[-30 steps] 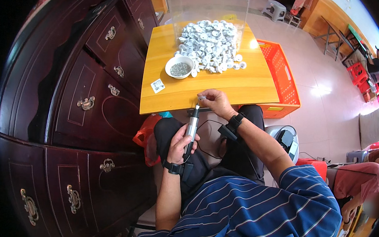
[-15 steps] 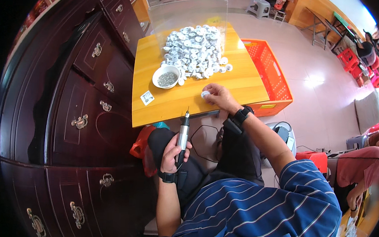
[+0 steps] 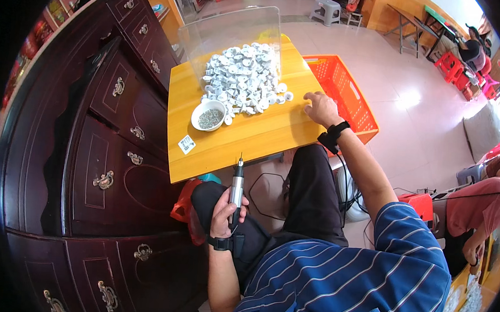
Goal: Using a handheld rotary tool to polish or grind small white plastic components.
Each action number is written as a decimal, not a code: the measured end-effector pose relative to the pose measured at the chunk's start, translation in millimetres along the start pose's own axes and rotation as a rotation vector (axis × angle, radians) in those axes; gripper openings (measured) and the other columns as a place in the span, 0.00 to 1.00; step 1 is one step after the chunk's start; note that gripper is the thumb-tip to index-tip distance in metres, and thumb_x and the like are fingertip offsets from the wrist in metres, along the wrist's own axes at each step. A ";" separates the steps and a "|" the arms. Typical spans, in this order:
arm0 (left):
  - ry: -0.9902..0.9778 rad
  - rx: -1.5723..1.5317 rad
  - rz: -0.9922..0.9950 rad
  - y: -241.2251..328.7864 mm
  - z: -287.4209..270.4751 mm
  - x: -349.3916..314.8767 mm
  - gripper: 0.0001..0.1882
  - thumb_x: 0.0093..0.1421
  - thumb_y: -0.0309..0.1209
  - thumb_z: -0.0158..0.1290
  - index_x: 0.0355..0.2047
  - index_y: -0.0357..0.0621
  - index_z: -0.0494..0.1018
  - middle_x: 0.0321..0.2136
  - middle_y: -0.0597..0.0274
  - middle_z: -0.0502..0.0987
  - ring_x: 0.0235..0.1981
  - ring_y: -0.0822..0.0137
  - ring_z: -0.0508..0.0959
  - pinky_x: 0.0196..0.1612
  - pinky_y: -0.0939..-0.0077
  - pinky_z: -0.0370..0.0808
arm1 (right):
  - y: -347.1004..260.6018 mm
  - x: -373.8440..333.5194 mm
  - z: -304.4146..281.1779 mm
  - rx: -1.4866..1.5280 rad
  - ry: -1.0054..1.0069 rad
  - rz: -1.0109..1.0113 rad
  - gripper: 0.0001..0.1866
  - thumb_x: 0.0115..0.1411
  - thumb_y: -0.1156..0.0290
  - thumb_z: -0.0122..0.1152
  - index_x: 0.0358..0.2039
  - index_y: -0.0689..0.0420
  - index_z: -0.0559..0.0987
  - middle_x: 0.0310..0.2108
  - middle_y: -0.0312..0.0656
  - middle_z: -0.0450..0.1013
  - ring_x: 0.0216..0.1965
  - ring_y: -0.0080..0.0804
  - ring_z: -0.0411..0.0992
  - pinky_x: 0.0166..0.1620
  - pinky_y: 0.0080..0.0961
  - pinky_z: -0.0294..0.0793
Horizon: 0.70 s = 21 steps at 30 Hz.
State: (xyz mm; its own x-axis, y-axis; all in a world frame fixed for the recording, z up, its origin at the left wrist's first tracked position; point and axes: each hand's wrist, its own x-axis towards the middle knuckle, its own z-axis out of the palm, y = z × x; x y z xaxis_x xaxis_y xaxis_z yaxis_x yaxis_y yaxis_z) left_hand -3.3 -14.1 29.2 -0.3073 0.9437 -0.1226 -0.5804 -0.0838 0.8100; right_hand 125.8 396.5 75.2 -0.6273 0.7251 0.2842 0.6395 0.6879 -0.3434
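Note:
My left hand (image 3: 229,215) is closed around a silver and black electric screwdriver (image 3: 236,189), its thin bit pointing up just off the table's near edge. My right hand (image 3: 322,110) is over the right edge of the yellow wooden table (image 3: 274,132), beside the orange crate. Its fingers are apart, and I see nothing between them. A heap of small round white plastic parts (image 3: 241,69) lies on the table, partly inside a clear plastic bin (image 3: 229,23) tipped on its side. Near the heap stands a white bowl (image 3: 197,118) of small metal screws (image 3: 210,118).
An orange-red plastic crate (image 3: 354,94) stands against the table's right side. Dark wooden cabinets (image 3: 101,147) rise close on my left. A white printed label (image 3: 186,144) lies on the table's left. At right another person's arm (image 3: 476,241) works near white parts.
My right hand has moved right, from the table's middle to its right edge; the white part it pinched no longer shows. The left hand still holds the screwdriver. The view has shifted slightly.

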 end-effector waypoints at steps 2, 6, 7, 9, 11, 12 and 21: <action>0.006 0.004 0.003 -0.3 0.3 -0.4 0.37 0.60 0.39 0.56 0.65 0.35 0.56 0.39 0.55 0.75 0.30 0.72 0.76 0.29 0.83 0.75 | -15.3 5.7 -23.9 0.100 -0.009 0.022 0.17 0.56 0.65 0.63 0.46 0.53 0.82 0.42 0.49 0.79 0.45 0.52 0.77 0.49 0.45 0.77; 0.000 -0.014 0.017 -1.4 0.8 -0.1 0.37 0.61 0.39 0.56 0.65 0.35 0.56 0.39 0.55 0.75 0.30 0.72 0.76 0.29 0.83 0.75 | -70.3 6.5 -104.9 0.996 0.093 -0.135 0.12 0.66 0.69 0.61 0.47 0.59 0.80 0.39 0.34 0.80 0.33 0.19 0.75 0.38 0.18 0.75; -0.001 -0.009 0.017 -1.5 0.7 0.2 0.38 0.61 0.39 0.57 0.65 0.35 0.56 0.39 0.55 0.75 0.30 0.72 0.76 0.29 0.83 0.75 | -82.6 -3.2 -131.9 1.188 0.150 -0.280 0.11 0.68 0.68 0.59 0.48 0.59 0.80 0.41 0.34 0.80 0.34 0.18 0.75 0.39 0.18 0.74; 0.010 -0.006 0.021 -1.0 0.7 0.2 0.38 0.61 0.39 0.57 0.65 0.35 0.56 0.39 0.55 0.75 0.30 0.72 0.76 0.29 0.83 0.75 | -100.5 -28.0 -192.1 1.265 0.267 -0.487 0.14 0.70 0.69 0.54 0.52 0.62 0.75 0.45 0.43 0.78 0.35 0.23 0.75 0.40 0.20 0.74; -0.012 0.009 0.020 -0.4 -0.1 1.3 0.38 0.61 0.40 0.57 0.65 0.34 0.55 0.38 0.55 0.76 0.30 0.72 0.76 0.29 0.82 0.75 | -119.3 -48.2 -237.6 1.462 0.284 -0.889 0.14 0.70 0.71 0.52 0.52 0.63 0.74 0.48 0.48 0.76 0.35 0.27 0.76 0.41 0.22 0.75; -0.013 -0.002 0.015 -0.9 -0.6 1.7 0.38 0.60 0.40 0.58 0.65 0.34 0.56 0.38 0.55 0.76 0.30 0.72 0.76 0.29 0.82 0.75 | -127.3 -55.4 -252.6 1.439 0.284 -1.008 0.13 0.70 0.71 0.52 0.51 0.63 0.74 0.48 0.48 0.76 0.35 0.27 0.76 0.41 0.22 0.75; -0.012 -0.030 0.019 -3.4 -3.6 -0.1 0.37 0.60 0.38 0.57 0.65 0.35 0.56 0.39 0.55 0.76 0.30 0.72 0.77 0.29 0.81 0.75 | -142.4 -83.4 -297.8 1.503 0.231 -1.225 0.12 0.69 0.71 0.53 0.50 0.63 0.74 0.47 0.47 0.76 0.35 0.28 0.75 0.41 0.23 0.75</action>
State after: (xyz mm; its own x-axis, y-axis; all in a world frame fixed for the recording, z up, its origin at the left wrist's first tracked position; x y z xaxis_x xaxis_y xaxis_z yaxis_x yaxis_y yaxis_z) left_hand -4.0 -15.1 24.3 -0.3093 0.9456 -0.1005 -0.5970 -0.1108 0.7945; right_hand 219.4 248.1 366.9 -0.2251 0.0308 0.9738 -0.9419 0.2489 -0.2256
